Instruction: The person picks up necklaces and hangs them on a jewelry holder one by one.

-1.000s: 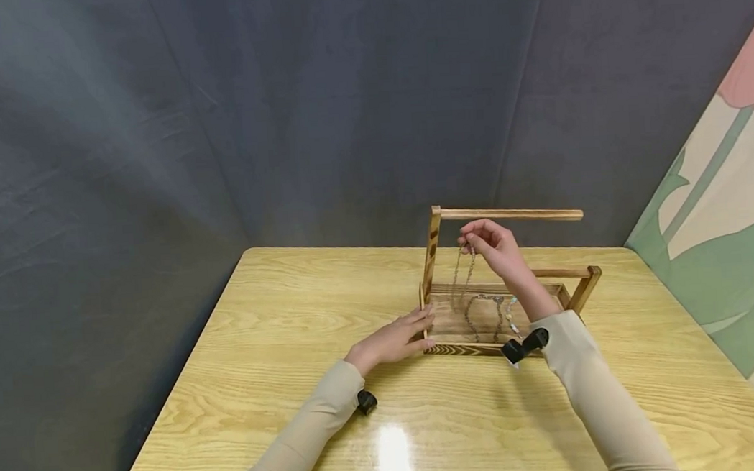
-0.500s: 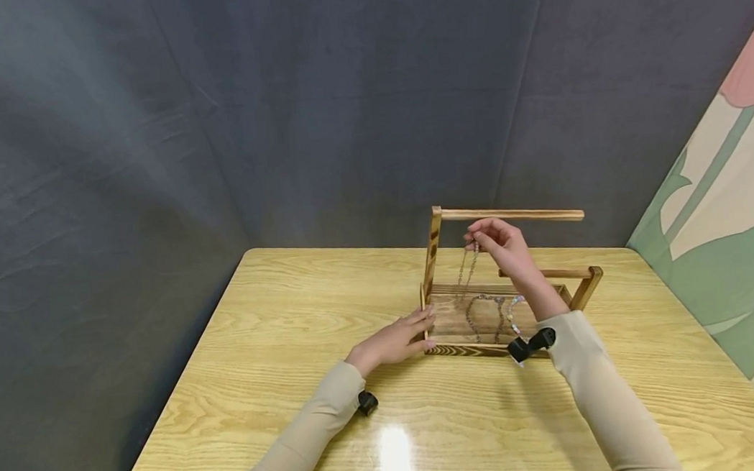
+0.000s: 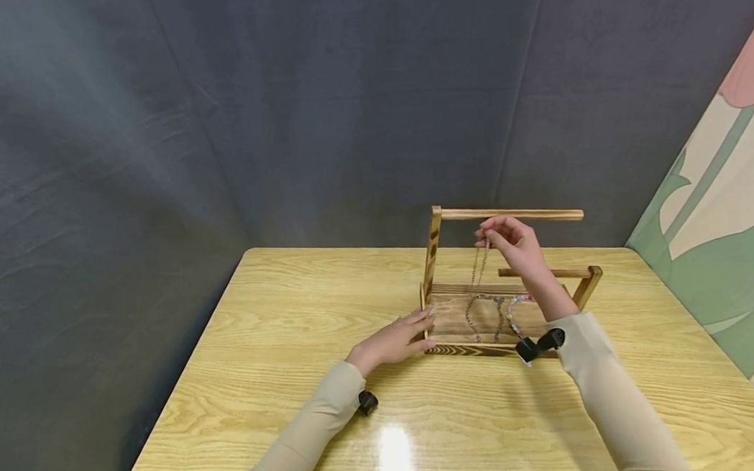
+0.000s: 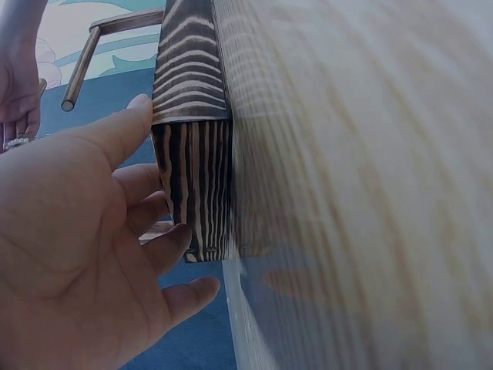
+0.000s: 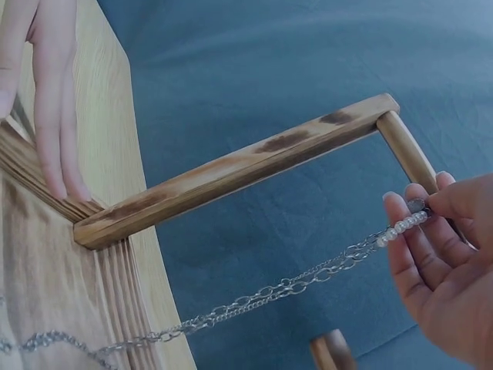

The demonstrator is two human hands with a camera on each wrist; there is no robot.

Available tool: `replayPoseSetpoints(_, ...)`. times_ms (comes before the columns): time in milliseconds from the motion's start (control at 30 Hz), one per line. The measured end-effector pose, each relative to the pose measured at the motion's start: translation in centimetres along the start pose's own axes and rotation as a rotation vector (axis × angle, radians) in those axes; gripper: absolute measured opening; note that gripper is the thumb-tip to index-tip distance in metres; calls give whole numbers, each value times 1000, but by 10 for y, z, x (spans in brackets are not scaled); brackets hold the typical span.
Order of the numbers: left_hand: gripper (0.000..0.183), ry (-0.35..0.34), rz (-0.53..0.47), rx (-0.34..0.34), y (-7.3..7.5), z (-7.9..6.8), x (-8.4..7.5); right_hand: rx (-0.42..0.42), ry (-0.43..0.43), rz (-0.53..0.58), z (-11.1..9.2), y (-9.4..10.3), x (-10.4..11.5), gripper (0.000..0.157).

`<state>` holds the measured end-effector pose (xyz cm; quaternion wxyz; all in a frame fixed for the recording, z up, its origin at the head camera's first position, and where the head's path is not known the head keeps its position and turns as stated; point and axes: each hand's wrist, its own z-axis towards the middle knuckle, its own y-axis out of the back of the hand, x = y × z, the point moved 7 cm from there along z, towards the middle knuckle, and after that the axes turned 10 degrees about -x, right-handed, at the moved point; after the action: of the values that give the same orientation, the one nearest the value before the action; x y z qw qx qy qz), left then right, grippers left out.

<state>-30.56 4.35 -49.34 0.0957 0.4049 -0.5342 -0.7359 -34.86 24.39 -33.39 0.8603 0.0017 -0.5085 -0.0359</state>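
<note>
Your hands differ: the left [image 3: 393, 340], fingers relaxed, rests against the wooden stand [image 3: 468, 349]; the right [image 3: 510, 245] pinches a chain [image 5: 266, 294] hanging below it. A loose pinch could drop it; its lower end might snag the necklace [image 3: 488, 298] beneath.

I pinch a silver chain [image 5: 266, 294], white beads [image 5: 401, 227] near its top, hanging doubled near the upper bar [image 3: 512, 214] of the brown wooden stand [image 3: 432, 254].
</note>
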Motion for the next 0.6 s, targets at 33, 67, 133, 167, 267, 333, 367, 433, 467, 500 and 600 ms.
replayPoseSetpoints(33,66,-1,-1,-2,0,0,0,-1,3,3,0,1,0,13)
replayPoseSetpoints(67,66,-2,0,-3,0,0,0,-4,5,7,0,1,0,13)
replayPoseSetpoints(133,66,-6,1,-5,0,1,1,-9,11,17,-1,3,1,13)
replayPoseSetpoints(167,66,-6,1,-7,0,1,1,-11,15,22,-1,3,1,13)
replayPoseSetpoints(267,66,-8,4,-6,0,1,1,-18,20,34,-2,5,1,14)
replayPoseSetpoints(333,66,-9,6,-7,-1,2,1,-22,20,33,-4,7,0,14)
replayPoseSetpoints(367,66,-9,8,-9,-1,2,1,-23,20,34,-4,7,0,14)
replayPoseSetpoints(433,67,-10,6,-7,-1,2,1,-26,21,39,-5,9,-1,15)
replayPoseSetpoints(467,67,-9,9,-8,-1,2,1,-27,22,43,-5,9,-1,16)
replayPoseSetpoints(500,67,-8,11,-9,-1,2,2,-29,23,47,-5,10,-1,17)
replayPoseSetpoints(600,66,-6,7,-7,-2,1,2,-37,23,60,-6,13,-3,18)
